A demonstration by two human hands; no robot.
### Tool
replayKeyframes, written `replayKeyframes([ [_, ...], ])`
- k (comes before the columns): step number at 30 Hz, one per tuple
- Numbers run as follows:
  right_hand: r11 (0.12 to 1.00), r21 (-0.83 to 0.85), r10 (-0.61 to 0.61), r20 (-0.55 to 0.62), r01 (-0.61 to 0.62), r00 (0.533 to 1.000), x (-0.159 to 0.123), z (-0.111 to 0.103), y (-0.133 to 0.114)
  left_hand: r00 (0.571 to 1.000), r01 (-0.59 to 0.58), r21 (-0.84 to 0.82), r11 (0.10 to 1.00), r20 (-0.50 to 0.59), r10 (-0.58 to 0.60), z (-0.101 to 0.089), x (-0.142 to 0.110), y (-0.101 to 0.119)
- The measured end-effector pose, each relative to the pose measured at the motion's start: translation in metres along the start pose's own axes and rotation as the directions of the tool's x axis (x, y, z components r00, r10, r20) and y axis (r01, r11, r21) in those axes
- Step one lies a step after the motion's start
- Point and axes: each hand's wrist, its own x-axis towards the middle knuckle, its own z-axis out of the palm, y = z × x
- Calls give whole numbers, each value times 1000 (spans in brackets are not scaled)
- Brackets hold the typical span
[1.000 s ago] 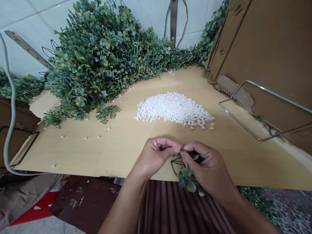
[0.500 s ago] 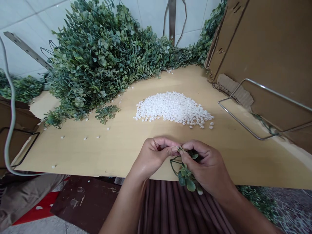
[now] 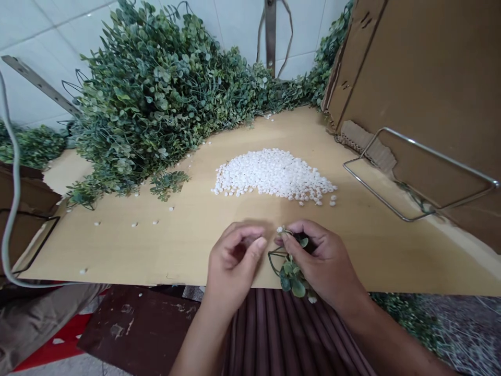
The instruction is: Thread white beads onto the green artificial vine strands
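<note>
In my right hand [image 3: 321,250] is a sprig of artificial greenery [image 3: 291,274], pinched by its stem between thumb and fingers. A small white bead-like piece [image 3: 279,230] sits on the stem tip above my right fingertips, and another white piece [image 3: 312,300] shows at the sprig's lower end. My left hand [image 3: 237,256] is just left of the sprig, apart from it, fingers curved with a gap between thumb and forefinger and nothing visible in it. Beyond both hands lies a heap of small white pieces [image 3: 270,175] on the tan board [image 3: 188,240].
A large pile of artificial greenery [image 3: 168,89] stands at the back left, with a loose sprig [image 3: 168,184] before it. Several stray white pieces lie at the left. A cardboard box [image 3: 430,94] with a metal wire frame [image 3: 383,201] stands right. A pale cable [image 3: 15,198] hangs left.
My left hand has let go of the stem tip and drawn back to the left. The white piece on the tip now shows. My right hand still holds the sprig.
</note>
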Motion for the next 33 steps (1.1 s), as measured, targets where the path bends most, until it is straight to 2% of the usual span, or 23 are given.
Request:
replayKeyframes([
  [2, 1000, -19, -1, -16, 1, 1000, 0, 1, 0, 996, -88, 98, 991, 15, 87, -1, -11, 4],
  [5, 999, -40, -31, -40, 29, 999, -1, 2, 0, 983, -127, 159, 979, 151, 103, 5, -21, 8],
  [7, 998, -41, -46, -51, 44, 998, -1, 2, 1, 986, -74, 141, 987, 158, 51, 9, -21, 7],
  [9, 998, -23, -62, -48, 61, 997, -1, 1, 4, 991, 26, 69, 997, 127, -35, 11, -17, 6],
  [12, 991, -12, -136, -93, 135, 986, -4, -2, 7, 983, 145, -27, 989, 119, -141, 6, -12, 6],
  [16, 952, -85, -303, -148, 293, 941, -14, -13, -3, 980, 177, -61, 982, 102, -170, -5, -8, 8],
  [19, 886, -187, -446, -86, 425, 891, -21, -22, -22, 979, 164, -62, 985, 129, -155, -8, -7, 12],
  [22, 809, -235, -530, 105, 539, 842, -20, -22, -33, 972, 121, -40, 992, 209, -110, -8, -7, 17],
  [24, 804, -257, -496, 206, 536, 843, -16, -18, -31, 970, 88, -32, 996, 230, -78, -8, -6, 19],
  [26, 819, -282, -441, 250, 501, 862, -13, -13, -25, 975, 64, -35, 997, 215, -55, -9, -4, 19],
  [33, 844, -267, -402, 259, 465, 878, -10, -7, -12, 984, 4, -48, 999, 178, 4, -7, 9, 11],
])
